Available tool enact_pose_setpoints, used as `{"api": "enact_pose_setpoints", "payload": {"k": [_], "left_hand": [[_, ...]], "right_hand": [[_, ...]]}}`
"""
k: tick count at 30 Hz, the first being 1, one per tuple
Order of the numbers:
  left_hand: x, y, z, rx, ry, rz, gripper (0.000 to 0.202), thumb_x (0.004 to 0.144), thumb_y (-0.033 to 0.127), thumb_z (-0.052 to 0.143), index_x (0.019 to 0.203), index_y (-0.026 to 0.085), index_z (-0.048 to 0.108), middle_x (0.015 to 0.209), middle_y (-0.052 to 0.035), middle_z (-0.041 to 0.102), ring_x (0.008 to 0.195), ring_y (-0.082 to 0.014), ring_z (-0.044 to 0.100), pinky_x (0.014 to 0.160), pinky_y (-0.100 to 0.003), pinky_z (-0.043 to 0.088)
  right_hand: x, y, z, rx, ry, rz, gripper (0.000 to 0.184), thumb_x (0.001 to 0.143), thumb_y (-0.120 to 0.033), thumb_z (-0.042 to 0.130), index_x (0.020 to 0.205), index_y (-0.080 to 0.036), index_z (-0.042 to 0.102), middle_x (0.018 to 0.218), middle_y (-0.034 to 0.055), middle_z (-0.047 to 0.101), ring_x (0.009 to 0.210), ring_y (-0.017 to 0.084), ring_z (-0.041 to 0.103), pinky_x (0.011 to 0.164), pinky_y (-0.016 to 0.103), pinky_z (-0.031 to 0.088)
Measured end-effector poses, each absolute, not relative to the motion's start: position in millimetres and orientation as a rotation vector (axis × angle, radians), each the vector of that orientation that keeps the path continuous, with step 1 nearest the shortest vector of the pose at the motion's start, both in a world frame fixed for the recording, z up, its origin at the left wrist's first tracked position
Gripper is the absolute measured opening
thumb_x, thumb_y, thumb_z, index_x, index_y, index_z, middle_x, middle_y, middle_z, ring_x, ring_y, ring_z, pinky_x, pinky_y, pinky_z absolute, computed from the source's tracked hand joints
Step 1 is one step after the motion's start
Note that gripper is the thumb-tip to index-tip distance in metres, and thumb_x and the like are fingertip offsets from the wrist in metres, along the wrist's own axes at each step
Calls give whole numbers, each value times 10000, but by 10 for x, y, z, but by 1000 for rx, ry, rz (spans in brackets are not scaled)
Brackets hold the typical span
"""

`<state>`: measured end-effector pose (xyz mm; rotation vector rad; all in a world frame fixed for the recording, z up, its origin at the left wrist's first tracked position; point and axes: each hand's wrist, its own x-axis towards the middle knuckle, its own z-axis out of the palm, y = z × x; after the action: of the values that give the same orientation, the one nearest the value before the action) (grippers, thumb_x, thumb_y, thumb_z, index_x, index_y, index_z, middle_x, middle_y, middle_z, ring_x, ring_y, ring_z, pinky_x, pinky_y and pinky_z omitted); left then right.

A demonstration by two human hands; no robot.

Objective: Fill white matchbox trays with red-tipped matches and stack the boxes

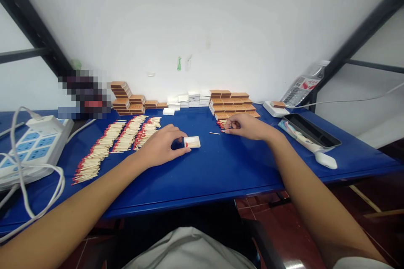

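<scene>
My left hand (161, 145) grips a small white matchbox tray (195, 141) between thumb and fingers, low over the desk. A few red-tipped matches lie in the tray's left end. Over a small pile of matches (221, 123), my right hand (245, 126) is closed with thumb and fingertips together. Whatever is in that pinch is too small to make out. One loose match (215, 133) lies just left of the right hand. Left of my left hand, several rows of matches (105, 145) are spread with their red heads leftward.
Brown matchboxes stand stacked at the left (121, 98) and right (233, 105) along the wall, with white trays (194, 100) between. A power strip (38, 147) with loose cables is at left. A plastic bottle (306, 84), a white adapter (276, 110) and a black case (312, 130) are at right.
</scene>
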<state>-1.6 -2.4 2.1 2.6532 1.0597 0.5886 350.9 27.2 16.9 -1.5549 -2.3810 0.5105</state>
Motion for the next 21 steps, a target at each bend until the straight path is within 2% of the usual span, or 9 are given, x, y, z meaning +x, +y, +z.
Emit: {"api": "enact_pose_setpoints", "payload": {"k": [4,11,15,21], "left_hand": [[-16,-33,21,2654,1051,584,356,955,525,686,1162,243,755,982,-70,698,968,-262,614,782,-374,486],[-10,-39,31,2654,1040,582,344,955,517,688,1162,250,752,968,-64,695,962,-261,612,777,-370,480],[8,-48,28,2653,1033,585,325,954,499,704,1165,255,750,963,-53,694,976,-258,614,801,-368,484],[37,-44,-7,2645,1018,603,321,942,490,729,1158,254,743,966,-43,691,962,-240,619,808,-363,489]], "right_hand": [[3588,296,172,-1625,-2366,534,296,841,-495,700,849,-205,761,636,7,555,596,170,452,582,311,288],[3552,279,156,-1614,-2356,601,345,873,-519,659,859,-183,740,731,49,650,657,184,502,606,315,342],[3369,193,232,-1387,-2338,629,339,937,-516,616,917,-194,723,833,55,684,737,196,556,671,321,390],[2811,31,280,-1164,-2422,627,249,954,-437,639,915,-203,717,775,16,581,704,169,497,651,303,360]]}}
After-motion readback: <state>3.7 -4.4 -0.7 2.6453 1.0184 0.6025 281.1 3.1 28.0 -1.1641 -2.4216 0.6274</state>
